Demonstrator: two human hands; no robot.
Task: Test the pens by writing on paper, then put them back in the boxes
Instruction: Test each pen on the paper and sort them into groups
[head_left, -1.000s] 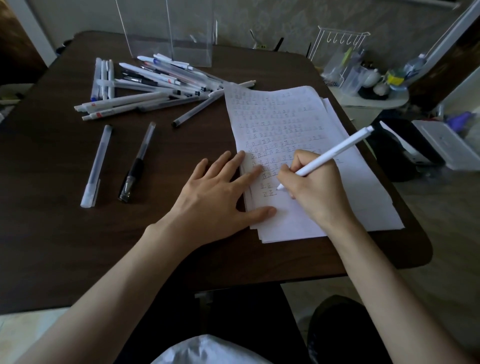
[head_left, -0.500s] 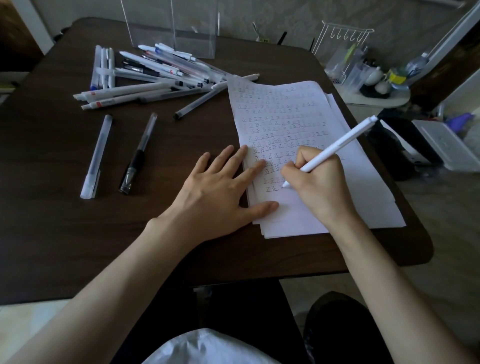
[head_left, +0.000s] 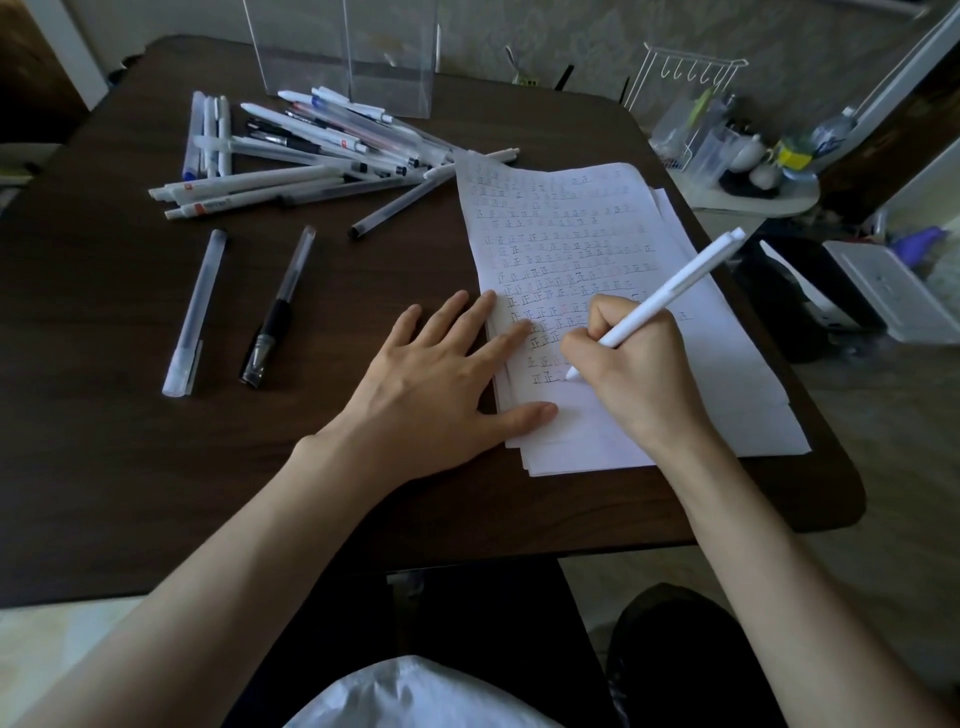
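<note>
**Spotter:** Your right hand (head_left: 639, 374) is curled round the white pen (head_left: 675, 287). You pinch it low on the barrel, close to the point. The tip sits on the paper (head_left: 717, 395) at the end of the lowest row of marks.

**Coach:** I judge that pen to be light and stiff, with a smooth plastic barrel that could slip. Your low hold suits it, because a higher hold would let the point wander. The clicker end tilts up and away to your right, above the sheets.

**Spotter:** Your left hand (head_left: 441, 374) lies flat, fingers straight and spread, grasping nothing. The palm is on the table (head_left: 156, 467). The forefinger and thumb press the left edge of the stack.

**Coach:** That helps you, since thin loose sheets will likely slide or curl on a smooth top. Press down on them, and take care not to crease them.

**Spotter:** Your right wrist is bent, and the heel of the hand seems to rest on the page. The forearm comes in from the lower right.

**Coach:** The pile of pens (head_left: 311, 156) lies beyond the paper's left side, just in front of the clear boxes (head_left: 389, 62). Those boxes stand upright at the far edge. Two single pens lie apart from the pile, nearer you. The boxes look light and easy to tip, so you would do well to lower each pen in endwise.
</note>
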